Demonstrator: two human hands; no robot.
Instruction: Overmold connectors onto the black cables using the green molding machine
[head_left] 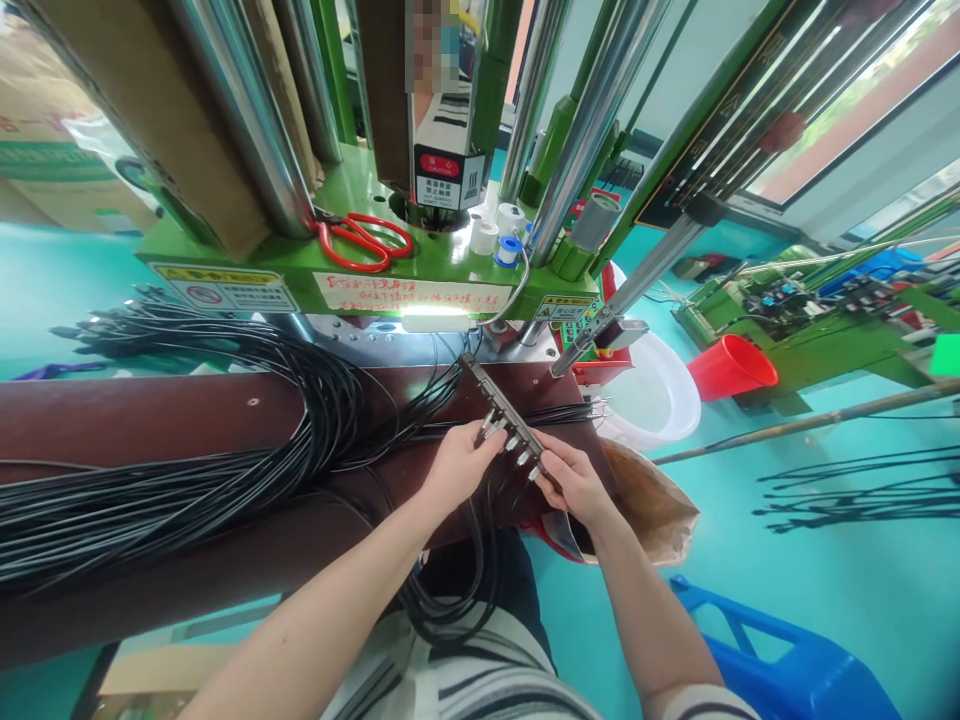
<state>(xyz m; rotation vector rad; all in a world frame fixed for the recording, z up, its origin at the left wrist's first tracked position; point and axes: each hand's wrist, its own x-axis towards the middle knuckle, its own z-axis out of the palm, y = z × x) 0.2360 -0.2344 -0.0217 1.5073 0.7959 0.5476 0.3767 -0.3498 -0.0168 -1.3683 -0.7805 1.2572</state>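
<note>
A narrow dark metal mould bar [501, 402] with several silvery connector ends along its near side slants in front of me. My left hand [461, 468] is closed at the bar's near side, thumb and fingers pinched around one of the connector ends. My right hand [576, 478] grips the bar's lower right end between thumb and fingers. Thin black cables [482, 540] hang below the bar and loop over my lap. Just behind the bar's upper end are the steel bed [360, 345] of a green press and a lit white lamp [439, 320].
A thick bundle of black cables [225, 500] covers the brown table [150, 405] on the left. Red-handled scissors [364, 245] and tape rolls [508, 250] lie on the green press [300, 265]. A white basin [660, 400], paper sack [652, 500] and blue stool [795, 650] stand right.
</note>
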